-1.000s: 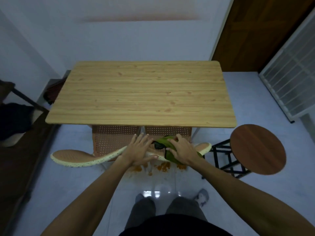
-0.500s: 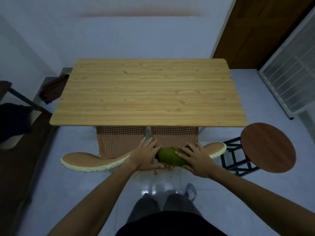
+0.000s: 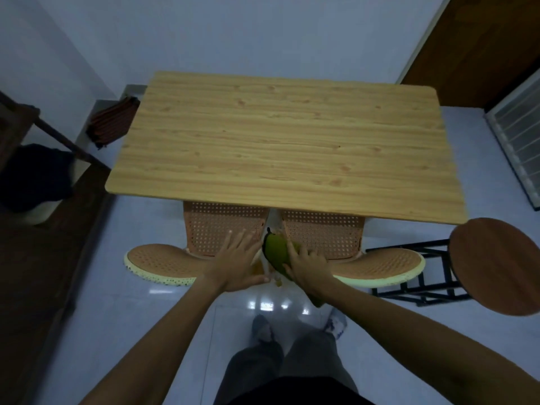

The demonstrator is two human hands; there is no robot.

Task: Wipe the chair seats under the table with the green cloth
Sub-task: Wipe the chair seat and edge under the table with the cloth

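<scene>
Pale wood grain fills the middle of your view: a rectangular table [image 3: 280, 147] seen from above, standing on a light, glossy tiled floor [image 3: 122, 311]. Tucked under its near edge are 2 orange perforated chairs, side by side with a narrow gap between them. You can see the mesh of the left chair [image 3: 216, 232] and the right chair [image 3: 324, 232] just below the tabletop edge, and each has a curved, pale-rimmed part flaring outward nearer to you. Your left hand [image 3: 238, 263] lies flat with fingers spread wide on the left chair near the gap, palm down, gripping nothing. Your right hand [image 3: 306, 266] presses down on the green cloth [image 3: 276, 252], fingers curled loosely over it; the cloth is bunched into a long shape lying at the gap between the 2 chairs, against the inner edge of the right chair, and one end trails back under your wrist. Both bare forearms reach forward from the bottom of the view. To your right, beside the right chair, stands a round brown stool [image 3: 496, 264] on a black metal frame. Below your arms are your dark trousers [image 3: 280, 366] and your feet on the floor.
</scene>
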